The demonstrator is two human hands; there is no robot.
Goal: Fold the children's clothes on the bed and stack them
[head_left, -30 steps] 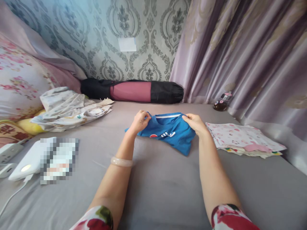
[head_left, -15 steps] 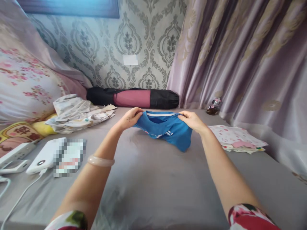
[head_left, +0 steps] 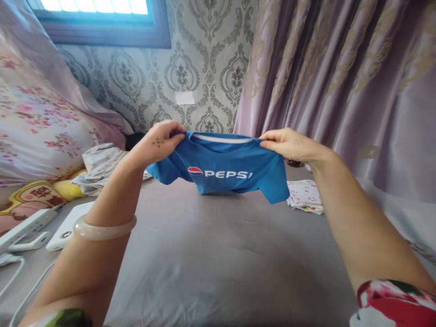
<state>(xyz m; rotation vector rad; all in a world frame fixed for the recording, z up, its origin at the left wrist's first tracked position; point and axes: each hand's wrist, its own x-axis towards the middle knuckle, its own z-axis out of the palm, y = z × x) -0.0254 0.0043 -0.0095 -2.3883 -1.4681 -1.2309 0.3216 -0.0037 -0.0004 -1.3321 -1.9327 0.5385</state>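
Note:
A blue T-shirt (head_left: 225, 165) with a Pepsi logo and white lettering across its chest hangs between my hands. My left hand (head_left: 161, 141) pinches one shoulder beside the neckline. The other shoulder is pinched by my right hand (head_left: 289, 143). The collar, with a white band inside its back, is stretched between them. Both short sleeves droop outward, and the lower part of the shirt folds out of sight near the bed sheet (head_left: 225, 254).
Folded, patterned clothes (head_left: 306, 195) lie at the right, partly behind my forearm. Crumpled light cloth (head_left: 102, 165), a yellow cushion (head_left: 37, 195), a power strip (head_left: 29, 227) and a white device (head_left: 70, 229) with cables are at the left. A curtain (head_left: 306, 68) hangs at the right.
Both hands have risen and moved apart with the T-shirt, which now hangs spread with its chest lettering showing. The view has tilted up, bringing more of the window in.

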